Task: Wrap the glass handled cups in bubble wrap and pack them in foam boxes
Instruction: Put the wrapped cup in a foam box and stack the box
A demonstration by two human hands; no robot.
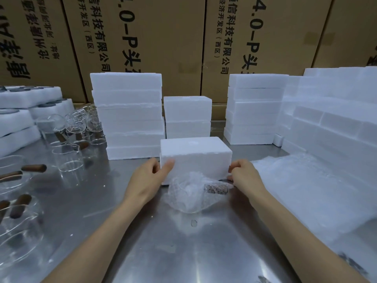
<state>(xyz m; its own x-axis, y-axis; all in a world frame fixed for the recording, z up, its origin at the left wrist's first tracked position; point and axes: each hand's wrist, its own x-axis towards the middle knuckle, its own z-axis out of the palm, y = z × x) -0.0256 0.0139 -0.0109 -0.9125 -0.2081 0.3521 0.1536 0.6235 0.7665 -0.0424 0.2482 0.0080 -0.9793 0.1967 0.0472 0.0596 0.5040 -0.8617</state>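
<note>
A closed white foam box [195, 158] stands on the steel table [183, 252] in front of me. My left hand [149, 178] grips its left end, thumb on the front face. My right hand [244, 176] grips its right end. Just in front of the box lies a glass cup wrapped in bubble wrap [191, 195], its brown handle [217, 188] showing through on the right. Several bare glass cups with brown handles [69, 154] stand and lie on the left of the table.
Stacks of foam boxes [126, 115] rise behind, with more at the right [255, 109] and far right [334, 119]. A pile of bubble wrap sheets [306, 186] lies at the right. Foam trays [18, 119] sit at the far left. Cardboard cartons [163, 37] form the back wall.
</note>
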